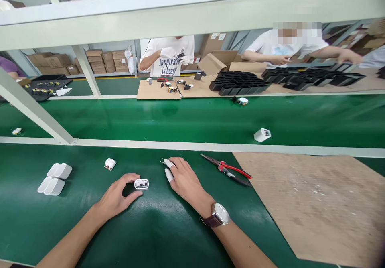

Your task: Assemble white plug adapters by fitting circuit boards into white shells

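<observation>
L hand point(116, 197) on white charger shell point(141, 184), R hand point(183, 179) beside.

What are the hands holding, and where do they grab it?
The left hand pinches the small white casing by the end toward its palm. Whether the right hand holds anything is unclear.

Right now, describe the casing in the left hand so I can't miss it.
On the near green mat, look left of the red pliers. The casing sits pinched in the left hand. Unlike the plain white shells farther left, it shows a dark face.
</observation>
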Available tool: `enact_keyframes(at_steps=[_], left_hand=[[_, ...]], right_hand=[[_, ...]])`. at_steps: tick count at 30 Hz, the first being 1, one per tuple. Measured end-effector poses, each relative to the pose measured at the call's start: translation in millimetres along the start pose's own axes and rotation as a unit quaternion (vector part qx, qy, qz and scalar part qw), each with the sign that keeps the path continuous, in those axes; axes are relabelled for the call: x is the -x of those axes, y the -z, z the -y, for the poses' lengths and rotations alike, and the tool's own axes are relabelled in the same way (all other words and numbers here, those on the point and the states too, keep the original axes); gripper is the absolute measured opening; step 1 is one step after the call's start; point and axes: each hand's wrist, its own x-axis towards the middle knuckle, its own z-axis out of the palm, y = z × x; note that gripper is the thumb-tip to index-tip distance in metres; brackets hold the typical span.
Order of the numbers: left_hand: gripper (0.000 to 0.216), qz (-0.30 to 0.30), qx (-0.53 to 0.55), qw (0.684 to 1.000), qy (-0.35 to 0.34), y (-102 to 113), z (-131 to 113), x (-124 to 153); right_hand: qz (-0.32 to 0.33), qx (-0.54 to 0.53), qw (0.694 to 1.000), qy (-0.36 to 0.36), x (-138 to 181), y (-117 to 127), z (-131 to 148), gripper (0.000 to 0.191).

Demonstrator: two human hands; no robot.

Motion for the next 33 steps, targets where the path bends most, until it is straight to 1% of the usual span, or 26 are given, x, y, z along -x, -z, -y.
enact_keyframes(at_steps=[3,5,8,11,13,14,15,16,18,19,20,21,22,23,24,26,27,29,31,33], left_hand=[[0.036,0.019,-0.030,0.996,-0.081,3,-1,-4],[0.032,0.025,-0.034,0.992,-0.117,4,-3,-5],[0.032,0.013,-0.043,0.988,-0.145,3,-7,-5],[0.027,0.008,-0.047,0.989,-0.140,1,-11,-3],[0.022,0.006,-0.002,0.996,-0.093,-1,-11,-4],[0.017,0.002,0.045,0.998,-0.045,-2,-10,-5],[0.013,-0.009,0.105,0.994,0.017,-3,-8,-7],[0.015,-0.025,0.172,0.981,0.088,-3,-6,-10],[0.029,-0.064,0.295,0.929,0.215,-1,-3,-16],[0.035,-0.081,0.338,0.901,0.258,1,-2,-18],[0.040,-0.096,0.366,0.882,0.283,2,-1,-20],[0.043,-0.108,0.379,0.871,0.295,4,-1,-22],[0.044,-0.116,0.378,0.869,0.298,5,-1,-23],[0.045,-0.122,0.360,0.878,0.292,6,-1,-24],[0.044,-0.127,0.317,0.898,0.277,7,0,-25],[0.041,-0.134,0.186,0.945,0.233,11,6,-31],[0.039,-0.139,0.118,0.960,0.211,15,11,-37],[0.033,-0.156,0.017,0.970,0.183,29,26,-56],[0.030,-0.181,-0.033,0.966,0.180,51,48,-80],[0.028,-0.204,-0.081,0.957,0.191,74,72,-105]], right_hand=[[-0.034,-0.035,0.998,0.035,0,0,5,0.035],[-0.051,-0.056,0.996,0.057,0,-1,9,0.035],[-0.062,-0.096,0.989,0.093,2,-5,17,0.032],[-0.054,-0.140,0.981,0.121,5,-10,27,0.034],[-0.033,-0.155,0.977,0.140,6,-13,33,0.034],[-0.019,-0.155,0.977,0.147,7,-13,35,0.032],[-0.007,-0.153,0.977,0.152,7,-13,37,0.031],[0.003,-0.149,0.977,0.153,7,-13,38,0.030],[0.015,-0.142,0.979,0.145,7,-11,39,0.028],[0.017,-0.141,0.980,0.140,7,-10,38,0.027],[0.019,-0.142,0.980,0.139,7,-10,38,0.026],[0.020,-0.142,0.980,0.140,7,-10,38,0.025],[0.021,-0.142,0.980,0.141,7,-10,37,0.025],[0.022,-0.141,0.979,0.143,7,-11,37,0.025],[0.022,-0.141,0.979,0.144,7,-12,36,0.025],[0.019,-0.141,0.980,0.142,8,-14,36,0.025],[0.016,-0.142,0.980,0.141,8,-15,35,0.025],[0.008,-0.146,0.979,0.139,8,-18,35,0.025],[-0.002,-0.151,0.979,0.137,8,-19,34,0.025],[-0.008,-0.154,0.979,0.136,8,-20,34,0.025]])
